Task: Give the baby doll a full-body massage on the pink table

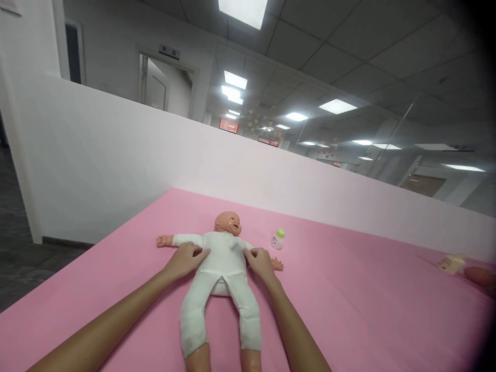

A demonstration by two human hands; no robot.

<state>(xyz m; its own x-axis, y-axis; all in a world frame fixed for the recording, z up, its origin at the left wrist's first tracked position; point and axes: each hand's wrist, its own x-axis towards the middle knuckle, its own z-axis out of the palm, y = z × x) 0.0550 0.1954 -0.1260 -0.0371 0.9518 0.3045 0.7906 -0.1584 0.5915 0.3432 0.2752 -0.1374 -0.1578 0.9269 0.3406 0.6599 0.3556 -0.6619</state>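
A baby doll (225, 253) lies on its back on a pink-covered table, its head toward the far side and turned to the right, arms spread out. It wears a white long-sleeved top (222, 253) and white trousers (194, 315); its lower legs are bare. At the left side of the chest my left hand (186, 259) is closed on the top, thumb lying over the cloth. My right hand (261, 263) is closed on the opposite side, near the doll's armpit, and partly covers that arm. How much cloth each hand grips is hidden by the fingers.
A small clear bottle with a green cap (278, 238) stands right of the doll's head. Near the right edge lie a cream-coloured item (451, 263) and a reddish rounded object (479, 276), both blurred. A white low wall (116, 139) borders the table's far side.
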